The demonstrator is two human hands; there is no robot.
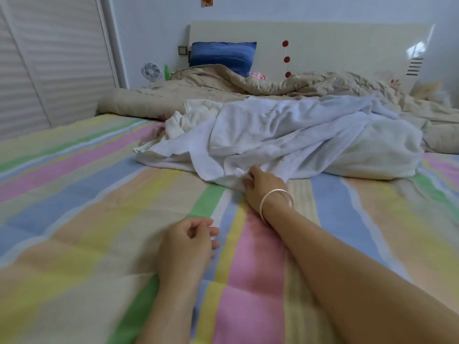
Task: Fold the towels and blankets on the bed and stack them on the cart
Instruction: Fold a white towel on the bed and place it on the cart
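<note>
Step in hand: I judge it is the very start of one fold; a piece is being taken out of the heap, and nothing on the bed looks folded yet.
White towel [285,135]: it lies crumpled in a heap in the middle of the striped sheet [87,194]. This heap is my landmark for the lines below.
Right hand [263,187]: at the near edge of the heap, its fingers curled into the cloth and pinching the hem. A bracelet [275,202] sits on the wrist.
Left hand [188,242]: on the striped sheet, nearer to the person than the heap and apart from it. Its fingers are loosely bent and it holds nothing.
Cream cloth [193,117]: touching the heap on its left side and partly under it.
Beige quilt [248,85]: behind the heap, bunched along the headboard [323,40].
Cart: not in view, so I cannot say where the stack will go.
Next move, as I judge: pull the pinched hem toward the person to free one piece, then let the left hand find a second corner so the cloth can be spread flat. The pieces are tangled, so a slow pull is safer.
Counts: two hands, one bracelet, one blue pillow [222,54], one small fan [151,72], one quilt, three red dots on the headboard. How many pieces are in the heap I cannot tell; at least one white and one cream.
</note>
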